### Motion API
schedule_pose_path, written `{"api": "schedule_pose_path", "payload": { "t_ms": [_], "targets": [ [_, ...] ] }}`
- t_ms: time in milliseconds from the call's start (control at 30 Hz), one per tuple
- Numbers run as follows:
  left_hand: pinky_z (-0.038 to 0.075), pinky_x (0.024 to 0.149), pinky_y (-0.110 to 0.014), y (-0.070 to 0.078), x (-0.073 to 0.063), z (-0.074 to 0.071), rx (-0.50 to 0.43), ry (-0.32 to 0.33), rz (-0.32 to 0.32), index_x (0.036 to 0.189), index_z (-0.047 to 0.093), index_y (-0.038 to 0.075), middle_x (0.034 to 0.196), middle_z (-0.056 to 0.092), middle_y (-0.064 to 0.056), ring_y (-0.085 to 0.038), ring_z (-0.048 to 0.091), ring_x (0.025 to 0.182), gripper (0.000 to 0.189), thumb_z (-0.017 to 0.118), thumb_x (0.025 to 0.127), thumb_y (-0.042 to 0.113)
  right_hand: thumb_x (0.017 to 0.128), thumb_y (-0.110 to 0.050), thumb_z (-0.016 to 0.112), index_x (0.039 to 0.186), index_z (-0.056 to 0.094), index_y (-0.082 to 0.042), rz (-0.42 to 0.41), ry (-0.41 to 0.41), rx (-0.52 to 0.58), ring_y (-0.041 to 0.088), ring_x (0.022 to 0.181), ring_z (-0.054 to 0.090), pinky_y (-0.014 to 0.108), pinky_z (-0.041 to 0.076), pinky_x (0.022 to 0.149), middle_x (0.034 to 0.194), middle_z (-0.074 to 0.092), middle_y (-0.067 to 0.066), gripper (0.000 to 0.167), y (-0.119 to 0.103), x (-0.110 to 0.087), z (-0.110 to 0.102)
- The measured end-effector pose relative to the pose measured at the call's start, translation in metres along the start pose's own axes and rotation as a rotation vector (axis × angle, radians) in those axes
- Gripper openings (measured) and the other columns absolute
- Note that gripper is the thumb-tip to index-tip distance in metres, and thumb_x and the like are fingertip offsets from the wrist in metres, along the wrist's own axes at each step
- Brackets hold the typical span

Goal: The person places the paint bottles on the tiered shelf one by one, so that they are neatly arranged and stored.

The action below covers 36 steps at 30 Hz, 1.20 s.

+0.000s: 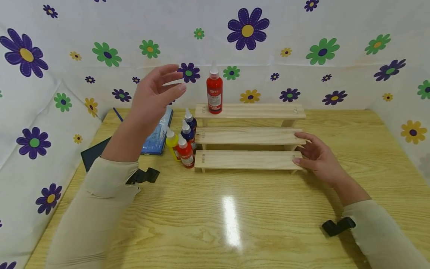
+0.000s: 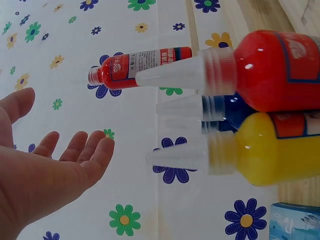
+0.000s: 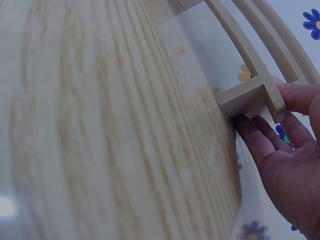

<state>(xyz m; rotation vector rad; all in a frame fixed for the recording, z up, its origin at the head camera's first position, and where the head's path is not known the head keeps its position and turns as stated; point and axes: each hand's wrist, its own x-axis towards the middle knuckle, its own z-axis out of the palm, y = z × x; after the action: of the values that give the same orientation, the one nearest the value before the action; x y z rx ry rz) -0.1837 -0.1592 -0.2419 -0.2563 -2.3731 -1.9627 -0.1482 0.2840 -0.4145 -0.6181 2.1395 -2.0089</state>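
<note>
My left hand [image 1: 152, 91] is raised in the air with its fingers apart and nothing in it. Just to its right, a red squeeze bottle [image 1: 215, 95] with a pointed white nozzle stands upright on the top step of a three-step wooden stand [image 1: 248, 160]. At the stand's right end, my right hand [image 1: 317, 158] grips the edge. Its thumb [image 3: 300, 97] lies over the end of the lowest board, and the fingers reach below and behind it. Beside the stand's left end are a red bottle [image 1: 186, 153], a yellow bottle [image 1: 173, 144] and two dark blue bottles [image 1: 190, 121].
Behind the bottles on the left lies a blue box or book [image 1: 156, 140]. A dark flat object [image 1: 95, 153] and a blue stick [image 1: 117, 114] are partly hidden by my left arm. A flower-patterned cloth [image 1: 168, 30] hangs behind the wooden table [image 1: 188, 224].
</note>
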Motion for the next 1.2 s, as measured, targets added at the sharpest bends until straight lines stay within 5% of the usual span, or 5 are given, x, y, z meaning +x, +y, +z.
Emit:
{"api": "schedule_pose_path", "payload": {
  "t_ms": [700, 1200],
  "targets": [
    [0.045, 0.103, -0.036, -0.065, -0.039, -0.029, 0.029, 0.014, -0.097, 0.132, 0.058, 0.006, 0.133, 0.059, -0.006, -0.021, 0.054, 0.125, 0.038, 0.067, 0.098, 0.019, 0.090, 0.021, 0.059, 0.152, 0.038, -0.007, -0.004, 0.007, -0.033, 0.008, 0.124, 0.053, 0.022, 0.049, 0.093, 0.138, 0.055, -0.004, 0.071, -0.004, 0.000, 0.001],
    [0.046, 0.102, -0.032, -0.094, -0.057, -0.029, -0.018, -0.028, -0.233, 0.138, 0.052, 0.004, 0.139, 0.052, -0.012, -0.024, 0.052, 0.126, 0.048, 0.069, 0.097, 0.021, 0.090, 0.019, 0.060, 0.152, 0.039, -0.008, 0.010, 0.015, -0.031, 0.007, 0.124, 0.053, 0.021, 0.048, 0.093, 0.139, 0.053, -0.004, 0.070, -0.002, -0.001, 0.001]
  ]
}}
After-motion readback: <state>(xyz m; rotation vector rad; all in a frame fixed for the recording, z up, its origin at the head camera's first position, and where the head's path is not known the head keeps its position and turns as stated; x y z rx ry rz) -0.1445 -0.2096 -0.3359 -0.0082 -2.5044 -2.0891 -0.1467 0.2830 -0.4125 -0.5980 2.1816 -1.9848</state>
